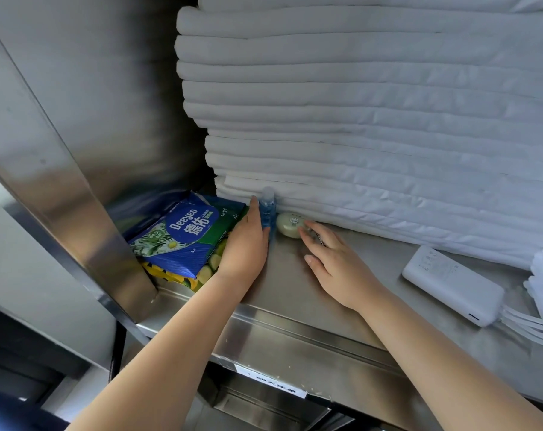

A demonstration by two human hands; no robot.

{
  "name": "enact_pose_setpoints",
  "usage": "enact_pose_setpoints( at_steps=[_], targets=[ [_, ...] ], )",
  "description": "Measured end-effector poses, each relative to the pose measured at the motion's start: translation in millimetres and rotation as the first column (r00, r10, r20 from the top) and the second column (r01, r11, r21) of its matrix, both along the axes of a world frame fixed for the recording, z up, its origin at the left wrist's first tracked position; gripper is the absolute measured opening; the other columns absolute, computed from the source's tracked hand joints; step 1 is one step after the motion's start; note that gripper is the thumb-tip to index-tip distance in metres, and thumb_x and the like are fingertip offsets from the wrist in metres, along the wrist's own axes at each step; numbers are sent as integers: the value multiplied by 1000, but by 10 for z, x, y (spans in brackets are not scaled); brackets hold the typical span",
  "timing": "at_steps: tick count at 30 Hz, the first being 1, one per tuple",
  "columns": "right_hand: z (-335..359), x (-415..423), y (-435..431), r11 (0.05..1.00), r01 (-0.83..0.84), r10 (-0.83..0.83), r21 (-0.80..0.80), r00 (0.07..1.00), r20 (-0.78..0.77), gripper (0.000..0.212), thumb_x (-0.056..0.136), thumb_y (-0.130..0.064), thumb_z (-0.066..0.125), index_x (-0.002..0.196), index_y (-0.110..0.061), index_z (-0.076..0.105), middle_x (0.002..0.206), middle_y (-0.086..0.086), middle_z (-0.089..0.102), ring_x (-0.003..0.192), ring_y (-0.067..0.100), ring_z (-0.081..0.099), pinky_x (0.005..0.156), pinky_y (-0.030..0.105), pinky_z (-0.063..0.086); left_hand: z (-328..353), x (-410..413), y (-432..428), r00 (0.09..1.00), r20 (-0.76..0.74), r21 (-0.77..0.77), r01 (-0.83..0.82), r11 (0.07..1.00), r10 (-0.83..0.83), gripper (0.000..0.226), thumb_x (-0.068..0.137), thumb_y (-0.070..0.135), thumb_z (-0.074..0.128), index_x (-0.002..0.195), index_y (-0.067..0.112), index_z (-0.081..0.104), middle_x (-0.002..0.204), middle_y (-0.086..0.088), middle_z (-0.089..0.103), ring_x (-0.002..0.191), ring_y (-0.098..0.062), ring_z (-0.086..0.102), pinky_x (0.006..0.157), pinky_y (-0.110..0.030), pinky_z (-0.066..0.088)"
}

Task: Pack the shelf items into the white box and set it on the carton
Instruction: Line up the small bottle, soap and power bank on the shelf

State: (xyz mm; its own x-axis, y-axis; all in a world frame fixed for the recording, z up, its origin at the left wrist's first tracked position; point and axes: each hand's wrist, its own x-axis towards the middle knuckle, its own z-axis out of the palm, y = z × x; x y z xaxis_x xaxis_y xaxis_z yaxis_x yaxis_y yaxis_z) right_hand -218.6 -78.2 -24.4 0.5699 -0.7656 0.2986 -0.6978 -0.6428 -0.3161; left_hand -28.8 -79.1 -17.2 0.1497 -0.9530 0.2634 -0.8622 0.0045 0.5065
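Both hands reach onto a steel shelf (295, 275). The left hand (247, 244) lies flat with its fingers straight and together. Its palm side rests over the edge of a blue pack of wet wipes (183, 237), and its outer edge is just beside a small blue bottle (267, 209), perhaps touching it; it grips nothing. The bottle stands upright against the bottom of a tall stack of folded white linen (357, 104).

The right hand (335, 265) is also open, with the fingers spread and nearly straight. Its fingertips touch a round pale soap (289, 224), which lies on the shelf just to the right of the bottle and close to the linen. The fingers are not curled round the soap.

The pack of wipes sits in the left corner of the shelf, on top of a yellow and green pack (208, 270), near the steel side wall (77, 119). Well apart on the right, a white power bank (450, 284) lies flat on the shelf, with white cables (528, 328) coming out of its end.
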Motion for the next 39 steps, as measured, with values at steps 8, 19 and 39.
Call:
enact_pose_setpoints(
  at_steps=[8,19,39],
  targets=[
    [-24,8,-15,1000,-13,13,12,1000,11,49,98,-25,44,145,-13,34,155,1,23,140,18,22,112,22,16,-150,-28,332,967,171,33,186,982,-189,63,101,31,30,148,4,-1,156,-14,-5,144,-18,-4,95,-5,-24],
    [-41,74,-86,1000,-18,18,9,1000,19,49,98,-24,44,145,-15,35,154,-2,24,138,18,25,108,25,23,-97,-18,245,972,165,190,134,973,-166,61,101,38,23,149,7,0,157,-10,-4,144,-16,-3,110,-21,-6],
    [-55,131,-107,1000,-4,3,9,992,125,50,95,-29,50,143,-24,37,155,-3,20,140,14,18,109,24,21,-146,14,250,991,36,24,128,991,-129,69,99,43,31,149,15,-7,156,-1,-16,144,-15,4,109,-20,8]
  ],
)
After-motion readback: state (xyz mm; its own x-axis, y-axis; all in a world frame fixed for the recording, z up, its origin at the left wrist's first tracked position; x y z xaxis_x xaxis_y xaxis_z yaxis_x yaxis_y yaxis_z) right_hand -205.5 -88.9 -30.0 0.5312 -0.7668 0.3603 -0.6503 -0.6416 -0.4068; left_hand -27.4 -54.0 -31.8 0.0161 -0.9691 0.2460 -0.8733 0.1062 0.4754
